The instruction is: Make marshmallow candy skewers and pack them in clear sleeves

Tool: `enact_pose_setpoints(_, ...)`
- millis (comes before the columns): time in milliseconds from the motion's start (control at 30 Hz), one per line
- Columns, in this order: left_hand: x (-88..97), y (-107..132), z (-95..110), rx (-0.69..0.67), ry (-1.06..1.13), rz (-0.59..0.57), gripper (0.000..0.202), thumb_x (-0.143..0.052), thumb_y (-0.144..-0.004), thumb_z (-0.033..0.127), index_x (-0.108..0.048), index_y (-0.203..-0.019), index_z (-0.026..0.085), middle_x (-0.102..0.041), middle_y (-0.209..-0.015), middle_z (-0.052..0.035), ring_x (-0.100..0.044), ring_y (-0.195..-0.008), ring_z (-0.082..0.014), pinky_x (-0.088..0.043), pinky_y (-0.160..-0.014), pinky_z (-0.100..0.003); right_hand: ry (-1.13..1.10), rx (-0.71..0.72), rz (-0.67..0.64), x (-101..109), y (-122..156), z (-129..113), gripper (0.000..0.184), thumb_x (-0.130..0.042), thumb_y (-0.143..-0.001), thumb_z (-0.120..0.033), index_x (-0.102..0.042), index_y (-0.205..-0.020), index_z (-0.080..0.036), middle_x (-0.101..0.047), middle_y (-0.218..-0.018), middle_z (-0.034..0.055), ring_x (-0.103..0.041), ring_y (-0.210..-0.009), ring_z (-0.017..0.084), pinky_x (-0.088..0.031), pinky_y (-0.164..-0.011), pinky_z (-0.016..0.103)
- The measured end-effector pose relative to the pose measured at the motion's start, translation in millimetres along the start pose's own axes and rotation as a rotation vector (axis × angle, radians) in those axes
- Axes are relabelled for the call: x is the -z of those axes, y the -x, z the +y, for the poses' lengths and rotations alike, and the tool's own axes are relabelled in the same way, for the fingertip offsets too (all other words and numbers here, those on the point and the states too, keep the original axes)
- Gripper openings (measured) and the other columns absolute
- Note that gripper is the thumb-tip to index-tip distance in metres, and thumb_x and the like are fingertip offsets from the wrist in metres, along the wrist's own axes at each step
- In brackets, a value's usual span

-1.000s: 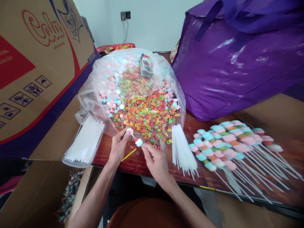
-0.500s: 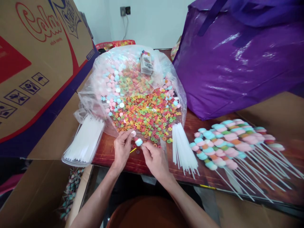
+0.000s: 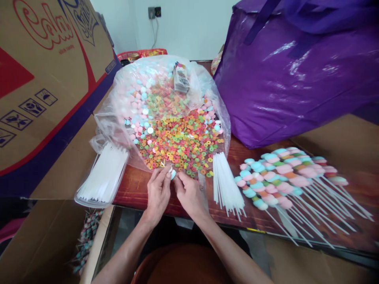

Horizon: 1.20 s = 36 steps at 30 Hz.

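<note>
Both hands meet at the table's front edge, just in front of the heap of ring gummies. My left hand is closed, its thumb and fingers pinched on a pale marshmallow. A blue-and-white marshmallow shows between the hands, threaded on a stick mostly hidden by the fingers. My right hand is closed on that marshmallow stick from the right. A thin pale tip pokes out above my left fingers. Pink, blue and white marshmallows lie around the gummies on a clear plastic bag.
Plain white sticks fill a tray on the left; another bundle of white sticks lies right of my hands. Finished marshmallow skewers are piled further right. A large carton and a purple bag flank the table.
My hands have come closer together, the left moving right toward the marshmallow stick. The pink marshmallow and red gummy seen between them before are now covered by fingers. The view shifted slightly.
</note>
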<state>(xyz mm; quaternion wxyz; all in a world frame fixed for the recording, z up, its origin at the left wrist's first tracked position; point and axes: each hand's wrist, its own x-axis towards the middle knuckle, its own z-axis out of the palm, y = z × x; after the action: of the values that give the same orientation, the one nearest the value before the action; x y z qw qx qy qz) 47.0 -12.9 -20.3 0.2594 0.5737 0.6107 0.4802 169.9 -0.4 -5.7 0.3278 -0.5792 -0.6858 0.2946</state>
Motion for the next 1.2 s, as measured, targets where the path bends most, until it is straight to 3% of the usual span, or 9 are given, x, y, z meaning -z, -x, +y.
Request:
enact_pose_setpoints(167, 12.8, -20.4, -8.0, 0.029, 0.014, -0.031, 0.035, -0.049, -0.099, 0.034, -0.069, -0.125, 0.023, -0.073, -0.116, -0.0077, -0.068, -0.105, -0.0213, -0.052, -0.094, -0.033, -0.098, 0.001, 0.014, 3.9, -1.9, 19.4, 0.03, -0.047, -0.096, -0.031, -0.056, -0.069, -0.021, -0.054, -0.055, -0.003, -0.049, -0.05, 0.012, -0.033, -0.052, 0.023)
enact_pose_setpoints(267, 24.4, -47.0, -18.4, -0.08, -0.222, 0.046, 0.028, -0.055, -0.094, 0.024, -0.073, -0.116, 0.021, -0.072, -0.104, -0.0088, -0.066, -0.093, -0.0226, -0.052, -0.088, -0.036, -0.08, 0.035, 0.04, 9.1, 2.7, 28.9, 0.028, -0.047, -0.096, -0.03, -0.056, -0.07, -0.021, -0.053, -0.053, -0.0033, -0.049, -0.048, 0.012, -0.035, -0.053, 0.023)
enact_pose_setpoints(400, 31.3, -75.6, -27.4, -0.243, -0.607, -0.146, 0.023, -0.058, -0.086, 0.011, -0.075, -0.099, 0.019, -0.068, -0.097, -0.0105, -0.061, -0.097, -0.0273, -0.045, -0.099, -0.045, -0.111, 0.017, 0.022, 7.0, 11.4, 31.2, 0.026, -0.046, -0.097, -0.029, -0.057, -0.075, -0.021, -0.052, -0.052, -0.0042, -0.049, -0.045, 0.012, -0.035, -0.05, 0.023)
enact_pose_setpoints(500, 30.9, -85.3, -31.4, -0.239, -0.662, -0.211, 0.019, -0.058, -0.085, 0.011, -0.073, -0.093, 0.02, -0.066, -0.097, -0.0103, -0.06, -0.096, -0.0275, -0.046, -0.095, -0.043, -0.105, 0.037, 0.03, 0.8, 14.6, 30.1, 0.026, -0.046, -0.097, -0.029, -0.055, -0.073, -0.022, -0.05, -0.052, -0.004, -0.049, -0.047, 0.012, -0.034, -0.05, 0.023)
enact_pose_setpoints(633, 30.8, -86.1, -35.4, -0.143, -0.434, -0.133, 0.011, -0.061, -0.084, 0.015, -0.07, -0.085, 0.02, -0.066, -0.089, -0.0079, -0.061, -0.088, -0.0242, -0.048, -0.086, -0.038, -0.102, 0.054, 0.03, -2.1, 15.1, 29.6, 0.028, -0.046, -0.098, -0.029, -0.052, -0.071, -0.021, -0.048, -0.054, -0.0039, -0.048, -0.048, 0.011, -0.034, -0.051, 0.022)
enact_pose_setpoints(767, 30.9, -72.8, -32.5, 0.037, 0.044, -0.015, 0.011, -0.065, -0.084, 0.027, -0.069, -0.091, 0.019, -0.068, -0.092, -0.0052, -0.062, -0.085, -0.0193, -0.048, -0.08, -0.033, -0.125, 0.038, 0.026, -0.3, 14.8, 26.8, 0.029, -0.046, -0.098, -0.031, -0.052, -0.072, -0.021, -0.048, -0.054, -0.0041, -0.046, -0.048, 0.011, -0.033, -0.051, 0.022)
enact_pose_setpoints(900, 27.6, -55.2, -25.6, 0.272, 0.485, -0.049, 0.024, -0.075, -0.076, 0.035, -0.067, -0.09, 0.018, -0.068, -0.08, -0.0009, -0.062, -0.073, -0.0142, -0.049, -0.071, -0.027, -0.131, 0.054, 0.055, -1.2, 12.7, 21.9, 0.027, -0.047, -0.099, -0.031, -0.056, -0.076, -0.021, -0.053, -0.057, -0.003, -0.049, -0.051, 0.011, -0.035, -0.054, 0.022)
enact_pose_setpoints(1033, 22.8, -46.6, -22.3, 0.316, 0.645, -0.065, 0.029, -0.082, -0.071, 0.036, -0.065, -0.087, 0.018, -0.071, -0.081, -0.0012, -0.064, -0.074, -0.0133, -0.051, -0.073, -0.027, -0.101, 0.088, 0.031, -1.9, 10.0, 19.5, 0.027, -0.047, -0.098, -0.029, -0.057, -0.075, -0.021, -0.053, -0.057, -0.0032, -0.049, -0.051, 0.011, -0.034, -0.055, 0.023)
enact_pose_setpoints(1200, 23.4, -44.3, -19.2, 0.27, 0.623, -0.091, 0.028, -0.084, -0.068, 0.033, -0.066, -0.083, 0.018, -0.072, -0.081, -0.0012, -0.065, -0.076, -0.0137, -0.051, -0.075, -0.026, -0.044, 0.165, 0.023, 1.6, 9.8, 19.8, 0.03, -0.046, -0.098, -0.026, -0.054, -0.07, -0.02, -0.051, -0.06, -0.0027, -0.047, -0.052, 0.011, -0.032, -0.054, 0.023)
